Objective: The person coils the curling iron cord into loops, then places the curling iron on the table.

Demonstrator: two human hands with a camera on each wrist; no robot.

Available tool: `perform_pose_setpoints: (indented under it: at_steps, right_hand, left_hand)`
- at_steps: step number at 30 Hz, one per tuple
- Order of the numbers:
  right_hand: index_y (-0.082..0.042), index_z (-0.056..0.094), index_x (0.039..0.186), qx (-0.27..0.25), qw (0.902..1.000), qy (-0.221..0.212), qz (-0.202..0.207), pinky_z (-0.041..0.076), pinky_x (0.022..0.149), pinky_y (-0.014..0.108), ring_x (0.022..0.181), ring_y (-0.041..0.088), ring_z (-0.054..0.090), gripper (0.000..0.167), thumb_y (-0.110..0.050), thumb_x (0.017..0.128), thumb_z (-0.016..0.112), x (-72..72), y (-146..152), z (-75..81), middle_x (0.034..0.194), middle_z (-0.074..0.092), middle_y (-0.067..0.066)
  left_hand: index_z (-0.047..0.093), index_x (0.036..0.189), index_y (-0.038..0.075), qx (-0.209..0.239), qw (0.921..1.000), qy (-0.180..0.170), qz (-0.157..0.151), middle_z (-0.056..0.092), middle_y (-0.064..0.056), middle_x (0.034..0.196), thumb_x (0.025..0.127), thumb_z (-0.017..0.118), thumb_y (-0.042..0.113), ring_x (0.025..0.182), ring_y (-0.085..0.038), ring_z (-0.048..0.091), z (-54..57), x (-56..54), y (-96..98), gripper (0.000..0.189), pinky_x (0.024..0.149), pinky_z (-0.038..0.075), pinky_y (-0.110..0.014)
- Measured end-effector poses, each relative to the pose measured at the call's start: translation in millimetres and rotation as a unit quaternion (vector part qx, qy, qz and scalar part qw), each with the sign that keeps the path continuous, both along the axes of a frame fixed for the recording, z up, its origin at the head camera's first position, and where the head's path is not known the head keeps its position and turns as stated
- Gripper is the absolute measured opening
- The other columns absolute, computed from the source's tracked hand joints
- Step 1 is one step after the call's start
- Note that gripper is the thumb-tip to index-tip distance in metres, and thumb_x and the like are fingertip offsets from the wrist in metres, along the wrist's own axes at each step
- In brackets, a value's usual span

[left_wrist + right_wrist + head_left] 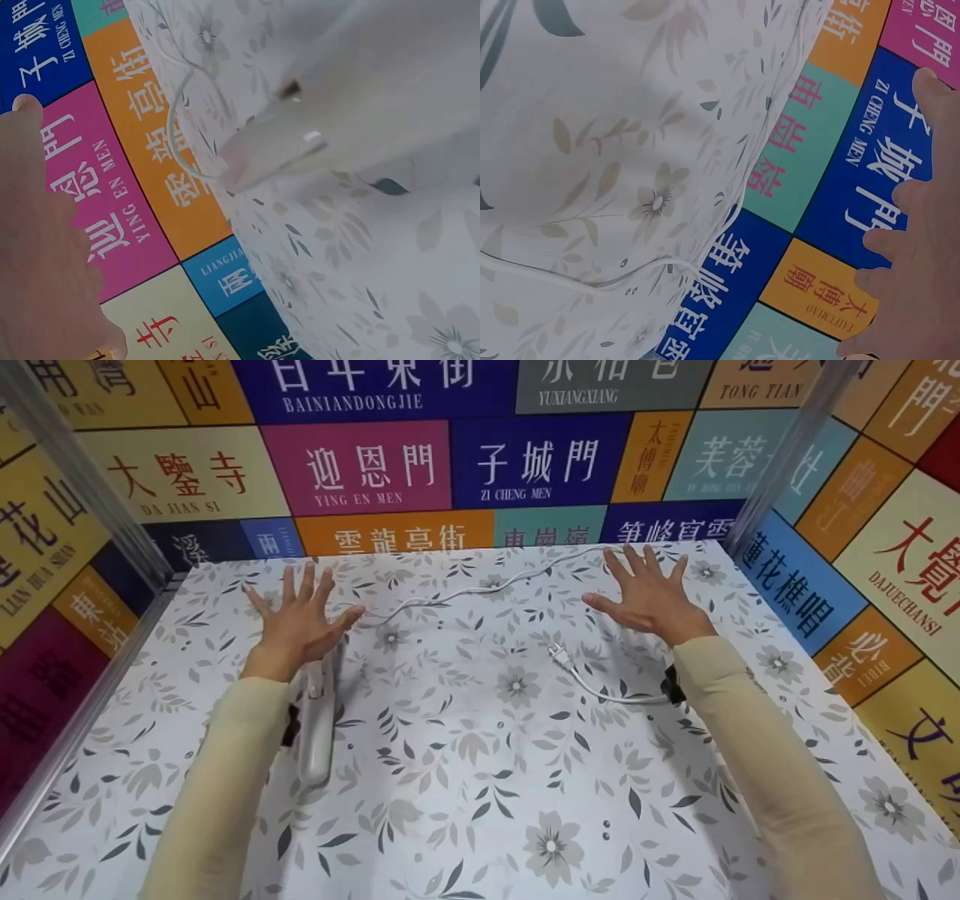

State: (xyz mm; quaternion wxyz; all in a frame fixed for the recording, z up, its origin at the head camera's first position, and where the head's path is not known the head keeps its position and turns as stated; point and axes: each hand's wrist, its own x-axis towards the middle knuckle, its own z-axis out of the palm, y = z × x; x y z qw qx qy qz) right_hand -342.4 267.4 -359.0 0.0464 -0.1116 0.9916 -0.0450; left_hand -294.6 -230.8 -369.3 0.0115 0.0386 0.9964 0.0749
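Observation:
My left hand (294, 628) is held with its fingers spread, above a slim white appliance with a long rounded body (318, 735). The left forearm and wrist partly cover this appliance, and its exact kind does not show. In the left wrist view a white cord (174, 127) comes out of its narrow end. My right hand (654, 598) also has its fingers spread and holds nothing. Nearest to it is a white power plug (559, 655), lying on the tablecloth with its prongs toward the back left. The plug's lead runs under the right wrist.
A white tablecloth (465, 810) with grey flowers and leaves covers the table. The thin cord (480, 590) winds across its back part toward the right hand. Colourful panels with lettering (356, 465) stand behind and at both sides, with clear upright posts (787, 450) at the corners.

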Motion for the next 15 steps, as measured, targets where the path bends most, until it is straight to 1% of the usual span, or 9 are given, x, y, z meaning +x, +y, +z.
perform_pose_setpoints:
  at_steps: [4,8,11,15]
  right_hand:
    - [-0.021,0.000,0.162,-0.003,0.9999,0.006,0.007,-0.017,0.105,0.080,0.153,0.048,-0.008,0.100,-0.084,0.090,0.027,6.2,2.1,-5.4,0.168,-0.005,0.019]
    - [-0.021,-0.001,0.162,-0.009,0.9999,0.005,0.010,-0.015,0.106,0.080,0.153,0.048,-0.007,0.098,-0.083,0.090,0.027,12.5,4.0,-10.0,0.168,-0.002,0.019]
    - [-0.024,-0.004,0.162,-0.012,0.9999,-0.001,0.012,-0.013,0.107,0.080,0.153,0.048,-0.005,0.098,-0.083,0.090,0.026,16.5,3.6,-15.0,0.169,0.001,0.019]
    - [-0.023,-0.004,0.162,-0.025,0.9995,-0.010,0.018,-0.014,0.108,0.078,0.154,0.047,-0.005,0.098,-0.083,0.091,0.027,23.3,1.4,-25.0,0.169,0.003,0.019]
  left_hand:
    - [-0.001,0.162,0.017,0.003,1.0000,0.001,-0.008,-0.015,-0.013,0.168,0.093,0.019,0.080,0.153,-0.042,-0.018,-5.1,7.9,-6.4,0.095,0.103,-0.022,-0.079]
    - [0.001,0.162,0.015,0.008,0.9998,-0.003,-0.017,-0.012,-0.015,0.168,0.094,0.020,0.079,0.153,-0.042,-0.017,-11.1,15.7,-8.8,0.095,0.102,-0.023,-0.078]
    - [0.000,0.162,0.013,0.021,0.9994,-0.020,-0.019,-0.011,-0.016,0.168,0.095,0.022,0.078,0.153,-0.042,-0.015,-17.2,25.1,-10.7,0.095,0.102,-0.024,-0.078]
    - [-0.006,0.161,0.010,0.036,0.9978,-0.054,-0.012,-0.013,-0.018,0.167,0.094,0.020,0.080,0.153,-0.044,-0.013,-26.8,41.7,-15.9,0.100,0.100,-0.026,-0.078]
